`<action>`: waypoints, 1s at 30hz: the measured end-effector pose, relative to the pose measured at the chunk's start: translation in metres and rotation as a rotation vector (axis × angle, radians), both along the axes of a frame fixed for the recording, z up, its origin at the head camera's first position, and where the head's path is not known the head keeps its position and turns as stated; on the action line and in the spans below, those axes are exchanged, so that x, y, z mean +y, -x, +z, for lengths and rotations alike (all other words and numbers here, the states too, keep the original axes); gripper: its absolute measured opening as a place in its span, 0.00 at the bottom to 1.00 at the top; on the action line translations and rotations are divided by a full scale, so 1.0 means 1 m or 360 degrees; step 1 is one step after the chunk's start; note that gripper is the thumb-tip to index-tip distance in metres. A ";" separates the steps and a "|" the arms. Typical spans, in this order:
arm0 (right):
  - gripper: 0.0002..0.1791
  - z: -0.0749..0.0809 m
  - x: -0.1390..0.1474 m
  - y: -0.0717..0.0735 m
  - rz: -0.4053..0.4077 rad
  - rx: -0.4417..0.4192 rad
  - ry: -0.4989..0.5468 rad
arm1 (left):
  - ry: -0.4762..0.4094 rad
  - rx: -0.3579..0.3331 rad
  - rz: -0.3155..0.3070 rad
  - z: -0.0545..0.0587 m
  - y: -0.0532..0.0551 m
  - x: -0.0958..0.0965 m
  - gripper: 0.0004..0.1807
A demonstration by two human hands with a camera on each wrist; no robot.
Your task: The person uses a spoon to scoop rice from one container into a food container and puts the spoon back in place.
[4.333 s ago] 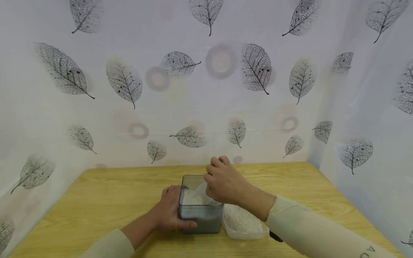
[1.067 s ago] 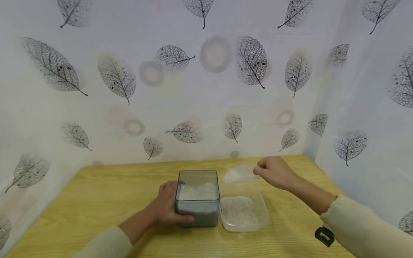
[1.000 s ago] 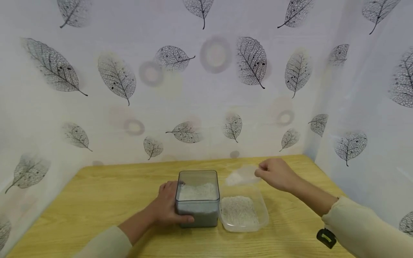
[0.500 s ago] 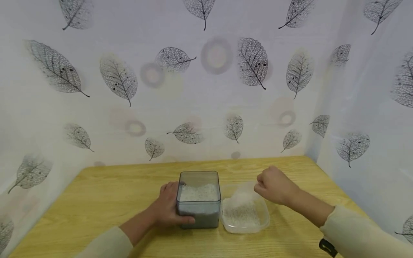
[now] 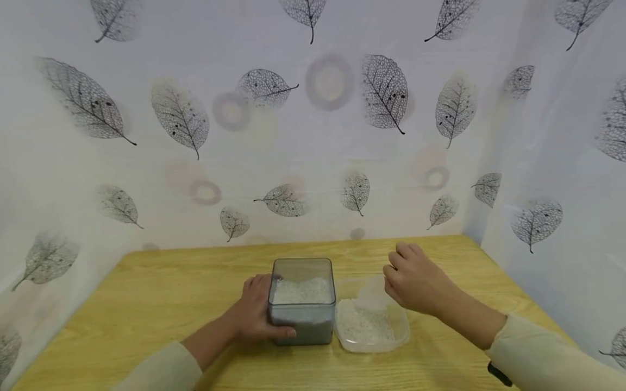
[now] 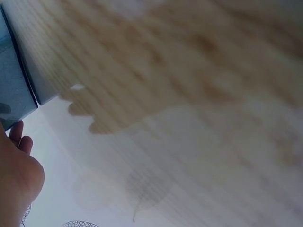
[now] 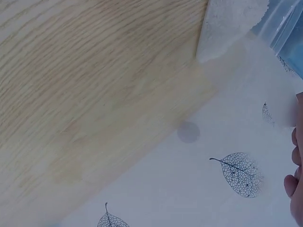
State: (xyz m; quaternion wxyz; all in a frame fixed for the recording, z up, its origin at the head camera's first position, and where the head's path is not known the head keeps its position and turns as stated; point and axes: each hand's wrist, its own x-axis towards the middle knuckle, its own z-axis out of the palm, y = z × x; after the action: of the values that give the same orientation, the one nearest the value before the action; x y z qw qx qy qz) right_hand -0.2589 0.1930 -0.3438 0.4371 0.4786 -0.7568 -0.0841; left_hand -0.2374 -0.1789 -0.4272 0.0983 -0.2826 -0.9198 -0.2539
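My left hand [image 5: 254,315] grips the left side of a square, see-through grey bin [image 5: 302,328], its thumb along the front. White grains that look like rice [image 5: 300,291] lie inside. Directly to the right stands a clear plastic tub [image 5: 402,332], partly filled with similar grains [image 5: 364,324]. Above its back part, my right hand [image 5: 415,282] holds a translucent scoop [image 5: 374,293] tilted down toward the grains; its handle is hidden by the fingers. In the left wrist view the left hand [image 6: 21,175] touches the bin [image 6: 14,75]. Only fingers [image 7: 296,151] appear at the right wrist view's edge.
Bin and tub stand side by side on a wood-grain table [image 5: 171,293]. Behind and at both sides hangs a pale sheet [image 5: 313,141] printed with leaves. A black band [image 5: 500,373] shows under the right sleeve.
The right hand moved the scoop from inside the grey bin rightward over the clear tub, then lowered and tipped it, and grains left the scoop. The left hand stayed on the bin.
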 end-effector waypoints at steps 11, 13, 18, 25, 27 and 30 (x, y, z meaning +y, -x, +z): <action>0.20 0.049 -0.011 0.006 -0.0002 0.0199 0.0465 | -0.0022 -0.0030 -0.0014 0.003 -0.001 0.002 0.57; 0.20 0.056 -0.018 0.005 0.0025 0.0218 0.0535 | -0.0020 -0.0025 -0.0011 0.003 -0.001 0.002 0.57; 0.20 0.060 -0.040 -0.002 0.0061 0.0174 0.0480 | -0.0009 0.0009 -0.0001 0.002 -0.001 0.001 0.58; 0.19 0.051 -0.066 -0.009 0.0120 0.0158 0.0347 | 0.0007 0.0019 0.0010 0.000 -0.001 0.001 0.58; 0.19 0.049 -0.071 -0.010 0.0141 0.0169 0.0318 | 0.0008 0.0021 0.0009 0.001 -0.001 0.001 0.58; 0.20 0.045 -0.079 -0.010 0.0152 0.0180 0.0280 | 0.0000 0.0019 0.0005 0.001 -0.002 0.002 0.58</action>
State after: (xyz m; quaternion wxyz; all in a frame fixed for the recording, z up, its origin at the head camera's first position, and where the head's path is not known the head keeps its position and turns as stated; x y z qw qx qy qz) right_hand -0.2488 0.1144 -0.2991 0.5229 0.4685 -0.7117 -0.0232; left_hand -0.2357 -0.1772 -0.4257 0.1041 -0.2828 -0.9196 -0.2521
